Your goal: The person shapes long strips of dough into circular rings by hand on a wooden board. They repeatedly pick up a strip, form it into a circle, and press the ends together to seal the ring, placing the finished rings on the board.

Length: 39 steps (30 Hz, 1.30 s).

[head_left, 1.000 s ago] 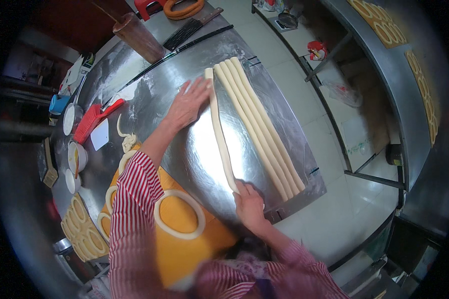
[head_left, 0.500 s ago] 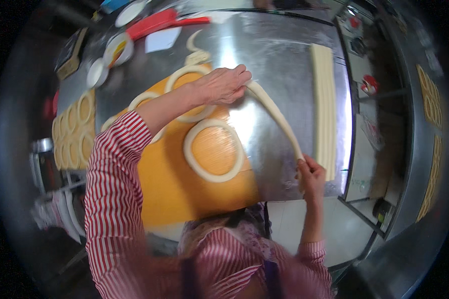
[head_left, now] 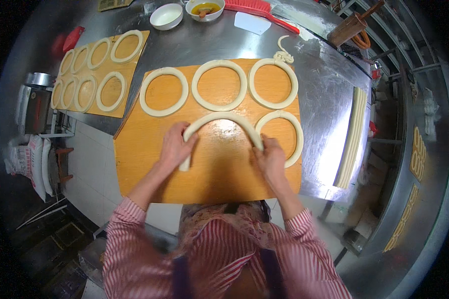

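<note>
A pale dough rope [head_left: 219,116] arches over a wooden board [head_left: 224,187], bent like an upside-down U. My left hand [head_left: 176,145] grips it near its left end, a short piece hanging out below the fingers. At the other end, my right hand [head_left: 271,158] is closed on the rope and covers its tip. Just beyond the arch lie three dough rings in a row: a left ring [head_left: 143,97], a middle ring [head_left: 194,85] and a right ring [head_left: 252,84]. A fourth ring [head_left: 299,139] lies by my right hand, partly hidden by it.
Long dough strips [head_left: 351,142] lie together at the table's right. A second board [head_left: 128,74] with several rings stands far left. Toward the back are a white bowl [head_left: 166,18], a bowl of yellow liquid [head_left: 219,14], a red brush [head_left: 248,6], a white scraper [head_left: 252,23] and a dough scrap [head_left: 283,57].
Both hands have come down and left with the dough rope, from the metal tabletop to the board. The rope, stretched slanting before, is now curved into an arch. The view has shifted.
</note>
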Each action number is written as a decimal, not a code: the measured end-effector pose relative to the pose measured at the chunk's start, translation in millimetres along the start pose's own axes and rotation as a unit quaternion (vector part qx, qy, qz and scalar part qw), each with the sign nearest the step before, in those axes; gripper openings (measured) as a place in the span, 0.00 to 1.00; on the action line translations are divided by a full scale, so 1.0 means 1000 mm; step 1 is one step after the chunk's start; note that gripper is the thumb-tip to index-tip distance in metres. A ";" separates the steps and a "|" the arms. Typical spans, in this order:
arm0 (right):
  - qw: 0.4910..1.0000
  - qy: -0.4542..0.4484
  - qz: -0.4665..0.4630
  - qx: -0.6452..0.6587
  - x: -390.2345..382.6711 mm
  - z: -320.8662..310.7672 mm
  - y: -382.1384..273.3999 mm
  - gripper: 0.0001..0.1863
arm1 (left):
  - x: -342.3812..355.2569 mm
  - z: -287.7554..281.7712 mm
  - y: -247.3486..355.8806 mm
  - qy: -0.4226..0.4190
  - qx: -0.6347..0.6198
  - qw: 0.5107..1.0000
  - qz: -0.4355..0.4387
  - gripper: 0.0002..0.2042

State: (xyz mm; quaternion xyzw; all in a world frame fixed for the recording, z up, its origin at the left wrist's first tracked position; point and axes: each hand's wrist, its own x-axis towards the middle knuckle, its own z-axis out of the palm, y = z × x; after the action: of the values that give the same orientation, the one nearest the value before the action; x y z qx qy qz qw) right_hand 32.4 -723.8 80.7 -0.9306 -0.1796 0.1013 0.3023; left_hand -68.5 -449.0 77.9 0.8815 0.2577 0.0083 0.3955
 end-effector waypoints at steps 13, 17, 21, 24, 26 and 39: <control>1.000 -0.008 0.025 -0.003 0.004 0.056 0.003 0.17 | -0.023 0.069 -0.036 -0.010 -0.158 0.980 -0.117 0.19; 0.995 -0.049 -0.013 -0.090 0.000 0.033 -0.001 0.14 | -0.045 0.060 -0.022 0.102 -0.032 0.994 -0.037 0.15; 0.948 -0.122 -0.284 -0.072 -0.020 0.014 -0.009 0.17 | -0.062 0.052 -0.034 0.039 0.005 0.965 0.258 0.16; 0.903 -0.231 -0.334 -0.141 -0.025 0.033 0.005 0.19 | -0.054 0.058 -0.032 -0.071 0.058 0.894 0.438 0.17; 0.910 -0.214 -0.337 -0.111 -0.017 0.039 0.008 0.19 | -0.049 0.065 -0.038 -0.138 0.089 0.880 0.445 0.17; 0.935 -0.221 0.055 0.273 -0.020 0.068 -0.012 0.27 | -0.022 0.066 -0.021 -0.194 -0.269 0.936 0.116 0.11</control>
State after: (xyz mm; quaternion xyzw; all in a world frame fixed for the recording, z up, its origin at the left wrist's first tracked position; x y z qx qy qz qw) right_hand -9.6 -686.8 36.0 -0.7748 -0.1561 0.3663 0.4911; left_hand -83.0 -493.4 22.1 0.7501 0.0598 -0.0483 0.6568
